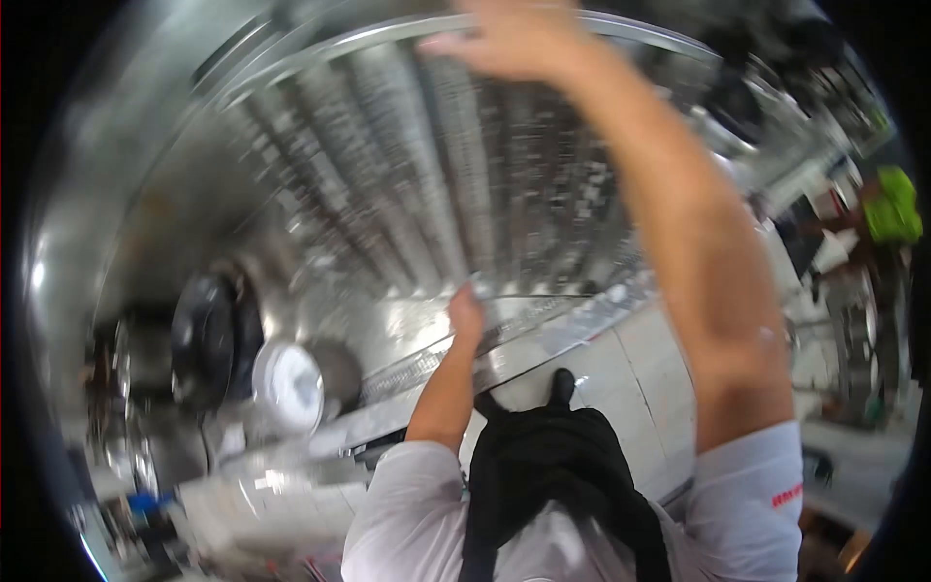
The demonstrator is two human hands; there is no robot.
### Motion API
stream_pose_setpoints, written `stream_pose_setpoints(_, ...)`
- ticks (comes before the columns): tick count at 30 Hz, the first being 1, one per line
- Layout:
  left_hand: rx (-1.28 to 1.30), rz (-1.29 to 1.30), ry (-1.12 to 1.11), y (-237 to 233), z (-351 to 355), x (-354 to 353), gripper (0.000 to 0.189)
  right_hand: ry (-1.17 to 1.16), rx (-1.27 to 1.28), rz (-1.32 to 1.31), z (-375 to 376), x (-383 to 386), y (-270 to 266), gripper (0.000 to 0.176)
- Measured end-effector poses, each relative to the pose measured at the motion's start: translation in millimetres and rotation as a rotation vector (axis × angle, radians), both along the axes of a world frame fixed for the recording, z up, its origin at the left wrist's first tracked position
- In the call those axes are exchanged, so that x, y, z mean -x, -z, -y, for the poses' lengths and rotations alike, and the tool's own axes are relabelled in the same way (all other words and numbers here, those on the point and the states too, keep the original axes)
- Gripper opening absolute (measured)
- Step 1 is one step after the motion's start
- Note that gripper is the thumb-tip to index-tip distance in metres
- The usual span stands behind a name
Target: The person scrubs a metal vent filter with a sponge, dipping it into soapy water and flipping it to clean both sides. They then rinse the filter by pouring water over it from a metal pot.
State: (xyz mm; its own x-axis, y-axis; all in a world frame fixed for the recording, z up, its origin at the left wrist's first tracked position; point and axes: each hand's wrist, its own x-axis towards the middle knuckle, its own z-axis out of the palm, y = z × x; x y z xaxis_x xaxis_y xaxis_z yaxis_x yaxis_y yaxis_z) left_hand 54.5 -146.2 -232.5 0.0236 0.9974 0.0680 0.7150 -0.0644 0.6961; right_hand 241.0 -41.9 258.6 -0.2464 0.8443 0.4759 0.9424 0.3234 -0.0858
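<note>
A large shiny metal panel [456, 165] with long parallel ribs, much like a hood filter, fills the upper middle of the view. My right hand [524, 44] reaches over its far rim, blurred, with the thumb stretched away from the other fingers. At the panel's near end is my left hand [466, 312], its fingers curled. A small pale spot shows at its fingertips, too blurred to name. Whether that hand touches the ribs cannot be made out.
On the left stand a white round container [291, 386] and a black pan [206, 339]. A metal counter edge [407, 383] runs in front of my body. Pale floor tiles [630, 388] lie below. Something bright green [892, 206] is at the far right.
</note>
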Motion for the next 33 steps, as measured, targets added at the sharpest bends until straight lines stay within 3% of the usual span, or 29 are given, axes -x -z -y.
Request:
stream_pose_setpoints(6,-0.127,0.143,-0.259,-150.8,30.7,57.0,0.015,0.026,0.071,0.142,10.7,-10.2,-11.2,0.065)
stream_pose_setpoints(7,-0.24,0.053,-0.338,-162.2,35.0,91.2,0.017,-0.075,0.032,0.178,4.7,-21.8,-9.5,0.066)
stream_pose_setpoints(8,-0.179,-0.029,-0.388,-198.2,43.3,126.5,0.016,-0.076,0.035,0.172,0.5,-27.3,-10.9,0.066)
stream_pose_setpoints(9,-0.311,-0.214,-0.34,-211.3,52.3,168.3,0.024,-0.055,0.097,0.194,1.8,-32.4,-15.7,0.066)
stream_pose_setpoints(10,-0.456,-0.147,-0.35,-217.9,61.2,202.1,0.039,-0.033,0.154,0.22,6.6,-33.3,-23.1,0.067)
stream_pose_setpoints(11,-0.438,-0.287,-0.424,-201.2,68.6,253.7,0.051,-0.039,0.108,0.237,25.7,-29.7,-30.0,0.061)
stream_pose_setpoints(12,-0.234,-0.376,-0.492,-192.3,80.4,300.8,0.051,-0.033,0.096,0.239,16.1,-35.0,-22.4,0.061)
stream_pose_setpoints(13,-0.135,-0.636,-0.489,-173.0,91.1,340.2,0.052,-0.038,0.041,0.236,-4.3,-46.7,-6.2,0.062)
stream_pose_setpoints(14,0.164,-0.604,-0.528,-165.2,93.9,357.0,0.052,-0.041,-0.017,0.229,-13.3,-54.4,-0.9,0.064)
stream_pose_setpoints(15,0.461,-0.566,-0.557,-177.9,92.8,355.1,0.052,-0.011,0.083,0.236,-11.5,-49.5,-7.9,0.067)
stream_pose_setpoints(16,0.515,-0.519,-0.481,-182.0,104.8,341.4,0.054,0.006,0.063,0.228,-6.7,-46.1,-14.5,0.067)
stream_pose_setpoints(17,0.353,-0.496,-0.508,-87.9,103.7,403.7,0.054,0.003,0.129,0.228,-1.4,-43.9,-18.8,0.067)
stream_pose_setpoints(18,0.302,-0.483,-0.357,-81.4,103.4,409.8,0.054,0.001,0.196,0.226,2.4,-45.5,-21.3,0.067)
stream_pose_setpoints(21,0.402,-0.51,-0.514,-111.6,93.8,387.7,0.048,0.066,0.215,0.111,2.4,-68.9,-18.1,0.073)
stream_pose_setpoints(22,0.173,-0.56,-0.606,-136.9,83.1,374.1,0.044,0.122,0.288,0.071,6.3,-79.0,-21.0,0.076)
stream_pose_setpoints(23,-0.045,-0.603,-0.683,-166.7,76.0,354.2,0.04,0.117,0.206,0.038,9.8,-87.0,-13.2,0.084)
stream_pose_setpoints(24,-0.287,-0.352,-0.65,-215.4,75.5,315.3,0.033,0.124,0.206,0.037,9.4,-92.7,-5.9,0.084)
stream_pose_setpoints(26,-0.47,0.062,-0.482,-301.2,59.1,221.4,0.033,0.075,0.064,0.01,0.5,-96.4,2.4,0.082)
stream_pose_setpoints(27,-0.515,0.24,-0.374,-321.5,41.5,179.7,0.04,0.056,0.057,0.006,1.2,-93.3,0.9,0.082)
stream_pose_setpoints(30,-0.777,0.262,-0.186,-380.5,4.0,34.3,0.035,0.074,0.047,0.024,14.9,-87.1,-3.1,0.072)
stream_pose_setpoints(33,-1.036,0.271,-0.076,-405.6,-50.2,-67.8,0.03,0.062,-0.105,-0.018,17.4,-87.5,3.9,0.066)
